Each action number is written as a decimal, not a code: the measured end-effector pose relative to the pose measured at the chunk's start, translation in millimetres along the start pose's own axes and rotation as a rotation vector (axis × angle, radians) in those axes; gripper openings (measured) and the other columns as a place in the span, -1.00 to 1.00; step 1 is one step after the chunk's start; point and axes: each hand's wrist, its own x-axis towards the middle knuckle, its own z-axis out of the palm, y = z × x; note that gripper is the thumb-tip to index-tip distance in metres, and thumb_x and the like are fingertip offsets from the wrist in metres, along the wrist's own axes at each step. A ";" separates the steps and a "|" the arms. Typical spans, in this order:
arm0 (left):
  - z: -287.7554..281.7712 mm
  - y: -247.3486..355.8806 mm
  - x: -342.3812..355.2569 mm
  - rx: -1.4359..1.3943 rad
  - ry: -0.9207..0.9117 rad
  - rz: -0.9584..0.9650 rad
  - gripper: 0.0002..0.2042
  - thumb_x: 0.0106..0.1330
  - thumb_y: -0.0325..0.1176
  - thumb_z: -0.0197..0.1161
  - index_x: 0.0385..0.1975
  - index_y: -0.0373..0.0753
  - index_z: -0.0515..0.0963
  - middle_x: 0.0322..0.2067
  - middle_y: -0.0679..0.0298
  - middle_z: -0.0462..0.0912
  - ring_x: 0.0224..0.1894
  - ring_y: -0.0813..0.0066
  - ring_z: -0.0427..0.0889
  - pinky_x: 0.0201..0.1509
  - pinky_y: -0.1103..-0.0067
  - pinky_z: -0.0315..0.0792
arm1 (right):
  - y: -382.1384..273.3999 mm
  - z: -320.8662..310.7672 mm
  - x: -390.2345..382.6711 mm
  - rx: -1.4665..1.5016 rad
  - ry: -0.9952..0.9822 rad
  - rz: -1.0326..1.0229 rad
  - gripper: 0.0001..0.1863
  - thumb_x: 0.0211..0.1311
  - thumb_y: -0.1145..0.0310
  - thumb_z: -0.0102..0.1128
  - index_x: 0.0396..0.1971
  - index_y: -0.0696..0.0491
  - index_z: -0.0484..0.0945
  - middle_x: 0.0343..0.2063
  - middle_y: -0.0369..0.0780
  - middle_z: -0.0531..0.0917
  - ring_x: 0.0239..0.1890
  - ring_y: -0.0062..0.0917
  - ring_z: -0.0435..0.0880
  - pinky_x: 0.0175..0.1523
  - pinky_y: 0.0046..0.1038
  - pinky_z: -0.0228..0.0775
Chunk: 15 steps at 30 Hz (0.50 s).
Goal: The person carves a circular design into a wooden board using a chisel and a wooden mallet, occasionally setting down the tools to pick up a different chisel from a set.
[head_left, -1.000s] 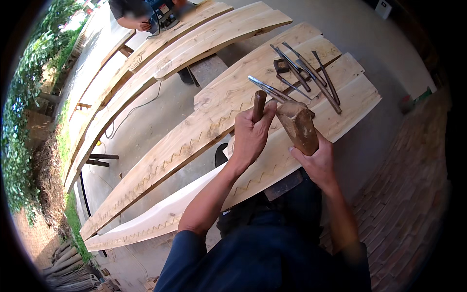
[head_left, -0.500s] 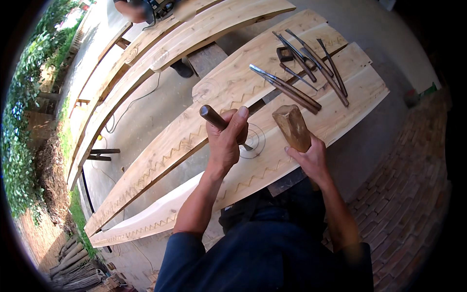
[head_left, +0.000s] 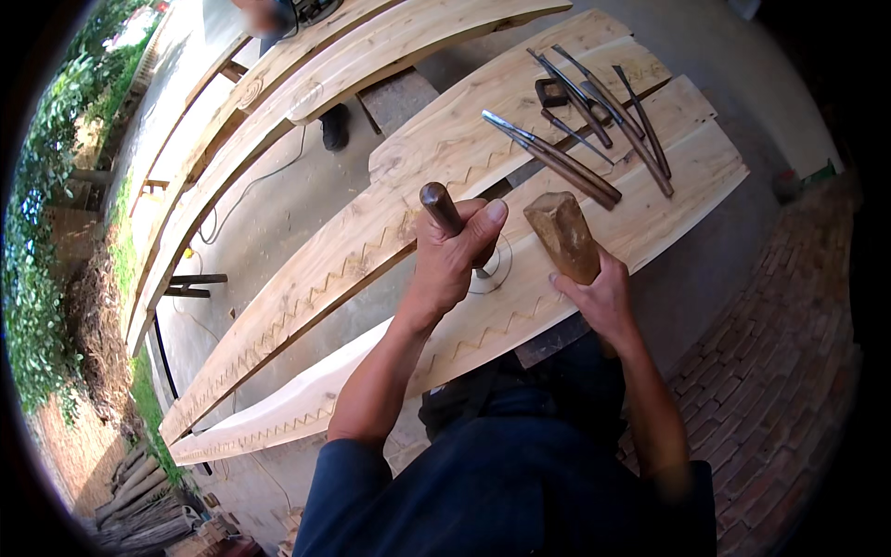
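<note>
My left hand (head_left: pixel 451 260) is wrapped round the dark handle of a chisel (head_left: pixel 441 208), held tilted over the nearer long plank (head_left: pixel 548 306). Its lower metal end shows just past my fingers, at a carved circle (head_left: pixel 502 269) in the wood; whether the tip touches cannot be seen. In my right hand (head_left: pixel 601 295) is a blocky wooden mallet (head_left: pixel 562 237), its head raised to the right of the chisel. Zigzag grooves run along this plank and along the second plank (head_left: pixel 357 255) beyond it.
Several wood-handled chisels (head_left: pixel 566 167) lie across the planks at the far right, beside a small dark block-like tool (head_left: pixel 551 93). Farther off are long curved boards (head_left: pixel 306 102), where a person's shoe (head_left: pixel 335 127) shows. A cable (head_left: pixel 269 184) trails on the floor.
My left hand has shifted right with the chisel, whose handle now stands more upright. The mallet stays raised, nearly where it was. The other person's hand at the top has moved mostly out of view.
</note>
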 end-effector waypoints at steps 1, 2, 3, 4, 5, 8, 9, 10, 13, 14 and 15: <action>3.2 -0.5 2.6 0.011 -0.001 0.000 -0.54 0.53 -0.16 0.30 -0.62 -0.14 0.32 -0.69 0.52 0.15 -0.64 0.71 0.04 -0.58 0.58 -0.11 | 0.2 -0.4 0.3 -0.002 -0.006 -0.002 -0.58 0.03 0.30 0.52 -0.14 0.19 0.64 -0.35 -0.01 0.74 -0.27 -0.20 0.78 -0.08 -0.26 0.58; 6.0 0.1 3.9 0.022 -0.001 0.001 -0.54 0.53 -0.16 0.31 -0.62 -0.15 0.32 -0.69 0.52 0.16 -0.65 0.71 0.05 -0.58 0.58 -0.10 | 0.6 -1.0 0.5 -0.004 -0.012 -0.004 -0.58 0.03 0.30 0.52 -0.14 0.19 0.64 -0.35 -0.01 0.75 -0.27 -0.20 0.78 -0.08 -0.26 0.59; 7.2 0.2 3.3 0.032 0.016 -0.004 -0.54 0.53 -0.16 0.31 -0.62 -0.15 0.33 -0.69 0.52 0.18 -0.65 0.71 0.06 -0.58 0.58 -0.09 | 0.9 -1.2 0.5 -0.005 -0.018 -0.006 -0.58 0.03 0.30 0.52 -0.14 0.19 0.64 -0.35 -0.01 0.75 -0.27 -0.21 0.78 -0.08 -0.26 0.59; 8.6 0.4 3.3 0.040 0.029 -0.008 -0.54 0.53 -0.16 0.32 -0.63 -0.16 0.33 -0.70 0.51 0.20 -0.65 0.71 0.07 -0.59 0.58 -0.09 | 1.5 -1.1 0.5 0.001 -0.012 -0.014 -0.58 0.04 0.30 0.52 -0.14 0.19 0.64 -0.35 -0.01 0.75 -0.28 -0.21 0.78 -0.08 -0.26 0.59; 10.2 0.6 3.2 0.049 0.042 -0.012 -0.54 0.52 -0.17 0.33 -0.63 -0.16 0.34 -0.70 0.51 0.22 -0.66 0.71 0.08 -0.59 0.59 -0.08 | 2.5 -0.5 0.3 0.008 -0.006 -0.022 -0.59 0.05 0.30 0.52 -0.14 0.19 0.64 -0.35 -0.02 0.75 -0.28 -0.22 0.78 -0.09 -0.26 0.59; 17.1 1.4 2.1 0.166 0.069 0.062 -0.53 0.53 -0.16 0.32 -0.65 -0.16 0.35 -0.71 0.49 0.25 -0.66 0.72 0.10 -0.59 0.59 -0.05 | -2.8 -1.7 0.8 0.027 -0.023 -0.003 -0.59 0.07 0.28 0.52 -0.14 0.19 0.64 -0.36 -0.03 0.75 -0.29 -0.26 0.78 -0.09 -0.27 0.59; 18.6 1.3 2.2 0.166 0.075 0.066 -0.52 0.53 -0.16 0.32 -0.66 -0.16 0.35 -0.71 0.49 0.26 -0.67 0.72 0.11 -0.59 0.59 -0.05 | -5.7 -2.7 1.2 0.033 -0.035 0.011 -0.59 0.08 0.28 0.52 -0.14 0.20 0.64 -0.36 -0.04 0.75 -0.29 -0.27 0.78 -0.10 -0.27 0.59; 19.8 0.7 2.7 0.167 0.078 0.071 -0.52 0.53 -0.16 0.32 -0.66 -0.16 0.35 -0.71 0.49 0.26 -0.67 0.72 0.11 -0.59 0.59 -0.04 | -7.1 -3.6 2.3 0.037 -0.051 0.008 -0.59 0.09 0.27 0.52 -0.14 0.20 0.63 -0.36 -0.04 0.75 -0.29 -0.28 0.78 -0.09 -0.28 0.59; 19.8 0.2 1.8 0.136 0.112 0.056 -0.52 0.52 -0.15 0.32 -0.67 -0.16 0.35 -0.72 0.49 0.27 -0.67 0.71 0.12 -0.60 0.59 -0.04 | -13.2 -6.5 7.0 0.036 -0.077 -0.024 -0.57 0.10 0.25 0.52 -0.12 0.20 0.63 -0.36 -0.05 0.75 -0.30 -0.29 0.78 -0.09 -0.28 0.59; 19.3 -0.1 1.3 0.119 0.126 0.047 -0.52 0.52 -0.15 0.33 -0.67 -0.16 0.35 -0.72 0.49 0.26 -0.67 0.71 0.11 -0.60 0.59 -0.04 | -18.0 -7.2 8.8 0.026 -0.069 -0.049 -0.57 0.10 0.25 0.53 -0.12 0.20 0.63 -0.36 -0.05 0.75 -0.30 -0.29 0.78 -0.09 -0.29 0.59; 18.2 -0.5 0.9 0.112 0.124 0.047 -0.52 0.52 -0.15 0.33 -0.66 -0.15 0.35 -0.72 0.49 0.26 -0.67 0.71 0.11 -0.60 0.58 -0.05 | -23.6 -8.4 10.7 0.017 -0.060 -0.074 -0.56 0.09 0.24 0.53 -0.11 0.20 0.63 -0.36 -0.05 0.76 -0.30 -0.29 0.78 -0.09 -0.29 0.60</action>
